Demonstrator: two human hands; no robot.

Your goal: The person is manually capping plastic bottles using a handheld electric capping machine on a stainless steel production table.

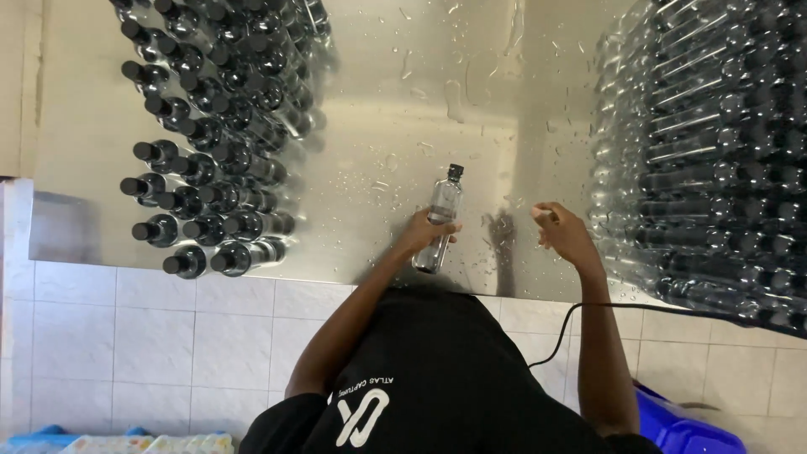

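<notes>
Wet steel table (403, 92): left hand (424, 231) clamped on one clear bottle (441, 214), standing capped bottles (210, 151) far left, right hand (565, 235) loosely open, empty, beside stacked bottles (714, 160).

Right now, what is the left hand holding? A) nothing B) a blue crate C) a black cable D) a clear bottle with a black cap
D: the left hand grips a clear bottle with a black cap over the wet steel table, while the right hand is open and holds nothing.
</notes>
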